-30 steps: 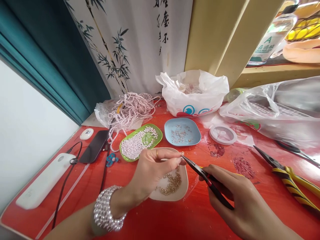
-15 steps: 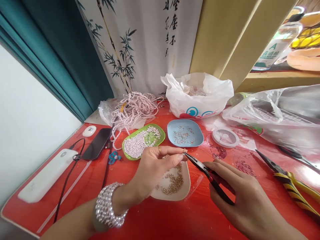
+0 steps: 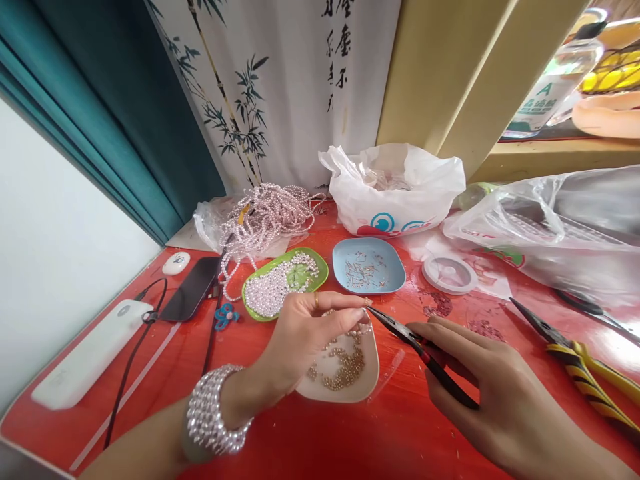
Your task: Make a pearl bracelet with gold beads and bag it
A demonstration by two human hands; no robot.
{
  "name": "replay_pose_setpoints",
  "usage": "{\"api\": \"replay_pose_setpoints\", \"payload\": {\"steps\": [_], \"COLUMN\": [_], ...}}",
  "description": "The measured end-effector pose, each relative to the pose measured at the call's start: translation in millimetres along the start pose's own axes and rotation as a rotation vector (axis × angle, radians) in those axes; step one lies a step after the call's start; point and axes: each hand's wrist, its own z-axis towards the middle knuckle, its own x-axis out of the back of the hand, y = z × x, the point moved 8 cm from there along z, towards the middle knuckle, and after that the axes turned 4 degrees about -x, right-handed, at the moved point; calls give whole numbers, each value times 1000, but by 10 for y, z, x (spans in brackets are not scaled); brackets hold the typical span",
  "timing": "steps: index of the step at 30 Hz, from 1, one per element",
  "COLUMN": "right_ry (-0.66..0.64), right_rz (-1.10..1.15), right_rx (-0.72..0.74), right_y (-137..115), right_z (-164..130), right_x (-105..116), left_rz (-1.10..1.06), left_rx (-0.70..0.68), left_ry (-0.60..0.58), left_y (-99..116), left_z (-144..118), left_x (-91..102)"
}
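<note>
My left hand point(image 3: 305, 333), with a pearl bracelet on the wrist, pinches a tiny metal piece between thumb and fingertips above a cream dish point(image 3: 367, 383) of small gold beads. My right hand point(image 3: 480, 387) grips red-handled pliers point(image 3: 420, 350), whose dark tip meets the left fingertips at the tiny piece. Just beyond lie a green leaf-shaped dish point(image 3: 320, 268) of pale pink pearls and a blue dish point(image 3: 395, 273) of small metal findings.
Pearl strands point(image 3: 265, 217) are piled at the back left, beside a white plastic bag point(image 3: 395, 190) and a clear bag point(image 3: 550, 220). A thread spool point(image 3: 449, 273), yellow-handled pliers point(image 3: 585, 370), a phone point(image 3: 193, 297), a white power bank point(image 3: 85, 357) and cable lie on the red table point(image 3: 310, 440).
The view shifted slightly. Both hands stayed together over the cream dish, with the pliers tip still at the left fingertips; the right hand sits a little lower and to the right.
</note>
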Motion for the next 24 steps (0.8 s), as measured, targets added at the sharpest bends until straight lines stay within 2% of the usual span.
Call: {"api": "replay_pose_setpoints", "payload": {"steps": [4, 10, 15, 24], "right_ry": [-6, -98, -66, -114], "right_rz": [3, 52, 65, 103], "right_rx": [-13, -70, -74, -118], "right_y": [-20, -26, -33, -34], "right_z": [14, 36, 38, 54], "right_x": [8, -8, 11, 16], "left_rz": [37, 82, 104, 162], "left_rx": [-13, -43, -71, -76], "left_ry": [14, 0, 2, 1], "left_y": [13, 19, 39, 58], "left_z": [14, -1, -1, 7], "left_x": [14, 10, 9, 10]}}
